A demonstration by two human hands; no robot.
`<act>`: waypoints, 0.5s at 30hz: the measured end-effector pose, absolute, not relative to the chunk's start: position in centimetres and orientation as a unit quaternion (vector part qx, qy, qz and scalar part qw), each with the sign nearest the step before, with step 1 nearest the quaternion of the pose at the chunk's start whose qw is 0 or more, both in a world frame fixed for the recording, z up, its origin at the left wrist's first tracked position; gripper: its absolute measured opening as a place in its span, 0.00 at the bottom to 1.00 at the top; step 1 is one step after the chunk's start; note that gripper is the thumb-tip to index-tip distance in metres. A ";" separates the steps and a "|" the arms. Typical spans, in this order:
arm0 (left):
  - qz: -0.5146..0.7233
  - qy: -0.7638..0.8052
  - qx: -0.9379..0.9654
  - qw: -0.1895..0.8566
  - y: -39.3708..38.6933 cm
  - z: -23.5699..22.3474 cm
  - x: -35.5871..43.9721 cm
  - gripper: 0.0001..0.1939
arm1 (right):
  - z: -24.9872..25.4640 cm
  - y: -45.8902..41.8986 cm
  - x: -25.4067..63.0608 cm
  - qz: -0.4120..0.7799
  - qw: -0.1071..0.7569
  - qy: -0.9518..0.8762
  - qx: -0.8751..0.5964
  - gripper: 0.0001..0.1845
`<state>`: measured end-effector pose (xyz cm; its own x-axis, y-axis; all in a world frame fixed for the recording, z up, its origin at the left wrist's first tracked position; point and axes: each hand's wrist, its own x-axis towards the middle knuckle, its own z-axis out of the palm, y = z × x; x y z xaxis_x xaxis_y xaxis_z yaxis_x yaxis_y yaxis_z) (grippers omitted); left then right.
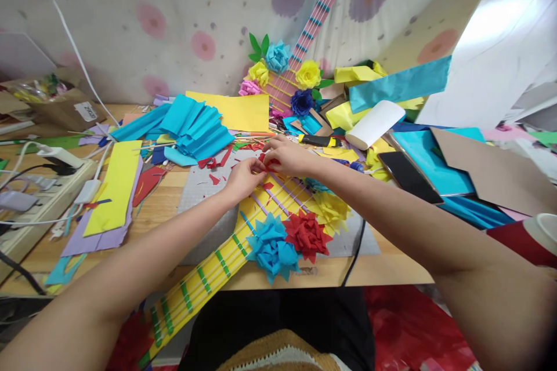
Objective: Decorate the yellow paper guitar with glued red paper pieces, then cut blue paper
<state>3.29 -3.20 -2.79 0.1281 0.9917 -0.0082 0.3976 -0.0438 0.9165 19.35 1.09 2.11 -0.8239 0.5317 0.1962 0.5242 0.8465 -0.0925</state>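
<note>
My left hand and my right hand meet over the table, fingertips pinched together on a small piece of red paper. Most of that piece is hidden by the fingers. Beneath them a yellow paper guitar lies slanted, its neck hanging over the front edge toward my lap. Green strips cross the neck, and purple strips cross the body under white strings. A blue paper flower, a red paper flower and a yellow paper flower sit along its near side.
A grey mat with red scraps lies under the guitar. Blue crepe paper and yellow sheets are at left, beside a power strip. A pink paper guitar leans behind. A phone and a cup are at right.
</note>
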 end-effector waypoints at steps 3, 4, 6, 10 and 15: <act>0.366 0.559 0.629 0.398 -3.5 -2.6 3.2 0.11 | 2.1 1.1 19.3 0.014 0.104 -0.955 -0.277 0.11; 0.364 0.567 0.629 0.388 -3.6 -2.5 3.2 0.12 | 2.1 1.1 19.3 0.014 0.102 -0.955 -0.279 0.10; 0.354 0.588 0.630 0.365 -3.8 -2.3 3.3 0.15 | 2.1 1.1 19.3 0.015 0.099 -0.954 -0.283 0.10; 0.323 0.630 0.632 0.317 -4.0 -1.9 3.7 0.17 | 2.2 1.1 19.2 0.017 0.095 -0.954 -0.283 0.10; 0.304 0.662 0.623 0.284 -4.0 -1.6 4.4 0.18 | 2.4 0.9 19.1 0.017 0.086 -0.954 -0.286 0.11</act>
